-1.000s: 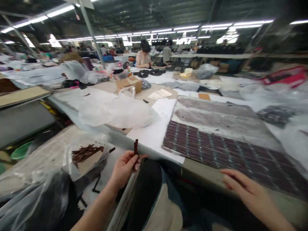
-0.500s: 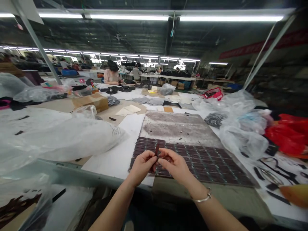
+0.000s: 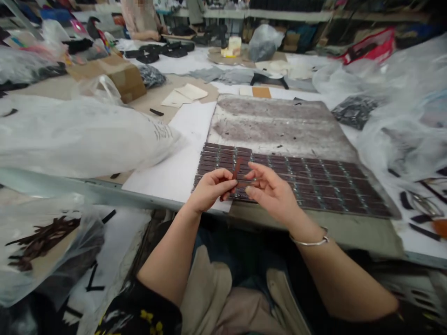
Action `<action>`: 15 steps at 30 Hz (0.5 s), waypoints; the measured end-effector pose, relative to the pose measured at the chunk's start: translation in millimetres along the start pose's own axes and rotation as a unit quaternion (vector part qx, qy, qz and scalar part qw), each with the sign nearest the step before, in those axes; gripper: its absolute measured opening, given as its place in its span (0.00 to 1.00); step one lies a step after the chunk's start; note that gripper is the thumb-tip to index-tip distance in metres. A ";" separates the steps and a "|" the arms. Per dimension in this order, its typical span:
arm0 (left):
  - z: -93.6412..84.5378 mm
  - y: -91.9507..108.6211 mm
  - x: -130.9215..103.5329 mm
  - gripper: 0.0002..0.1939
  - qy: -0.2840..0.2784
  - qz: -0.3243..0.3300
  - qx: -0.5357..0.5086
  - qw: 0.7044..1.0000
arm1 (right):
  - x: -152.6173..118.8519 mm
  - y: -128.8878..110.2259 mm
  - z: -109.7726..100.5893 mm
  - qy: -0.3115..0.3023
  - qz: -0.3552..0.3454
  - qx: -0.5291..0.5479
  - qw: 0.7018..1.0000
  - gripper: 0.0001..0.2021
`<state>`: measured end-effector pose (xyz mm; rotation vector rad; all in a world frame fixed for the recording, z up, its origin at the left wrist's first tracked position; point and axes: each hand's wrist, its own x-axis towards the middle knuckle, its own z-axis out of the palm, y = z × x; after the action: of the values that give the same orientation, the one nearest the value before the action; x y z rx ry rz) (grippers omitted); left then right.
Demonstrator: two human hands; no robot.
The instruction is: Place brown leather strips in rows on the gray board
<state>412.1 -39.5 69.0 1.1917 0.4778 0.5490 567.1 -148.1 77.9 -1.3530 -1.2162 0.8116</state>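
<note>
Brown strips (image 3: pixel 238 168) are pinched in the left hand (image 3: pixel 213 187) by the near rows of dark pieces (image 3: pixel 314 179), probably leaving their ends free for the right hand (image 3: pixel 274 191), its fingers parted just beside them.

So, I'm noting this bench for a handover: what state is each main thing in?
Left hand: pinching the strip
Strip: pointing up
Right hand: half curled, grip unclear
Bracelet: worn, right wrist
Board: near part covered by dark strips in rows
Clear bag: holding loose strips
White bag: lying down, creased
Carton: open or shut unclear
</note>
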 end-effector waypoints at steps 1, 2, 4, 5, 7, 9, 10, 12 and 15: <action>2.3 -1.6 -0.8 0.11 -0.020 -0.013 0.021 0.999 | 0.3 -0.5 2.3 -0.005 0.002 0.000 1.000 0.27; 4.4 -3.3 -1.5 0.11 -0.037 -0.026 0.041 0.998 | 0.7 -1.0 4.1 -0.005 -0.002 -0.014 1.000 0.23; 7.1 -7.0 -2.4 0.11 -0.060 -0.042 0.066 0.995 | 1.6 -1.7 6.1 0.011 -0.018 -0.061 0.998 0.12; 7.9 -8.8 -2.6 0.10 -0.063 -0.045 0.068 0.995 | 2.0 -1.8 6.5 0.022 -0.022 -0.078 0.996 0.09; 9.3 -11.9 -2.5 0.10 -0.053 -0.048 0.050 0.996 | 2.9 -1.8 6.8 0.037 -0.014 -0.077 0.996 0.07; 11.8 -13.9 -1.4 0.10 -0.028 -0.054 0.004 0.998 | 4.1 -1.7 7.0 0.043 0.017 -0.036 0.998 0.08; 13.7 -14.4 -0.6 0.10 -0.010 -0.058 -0.032 0.998 | 4.9 -1.8 7.1 0.045 0.035 -0.012 0.998 0.09; 19.4 -14.5 1.5 0.09 0.023 -0.069 -0.119 0.990 | 6.8 -1.9 7.5 0.051 0.062 0.026 0.996 0.10; 31.3 -13.5 4.3 0.11 0.027 -0.101 -0.235 0.966 | 9.6 -1.6 7.6 0.076 0.080 0.033 0.993 0.10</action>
<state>436.6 -63.2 65.4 0.6670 0.4758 0.4850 561.9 -137.1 79.7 -1.4445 -0.9642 0.8383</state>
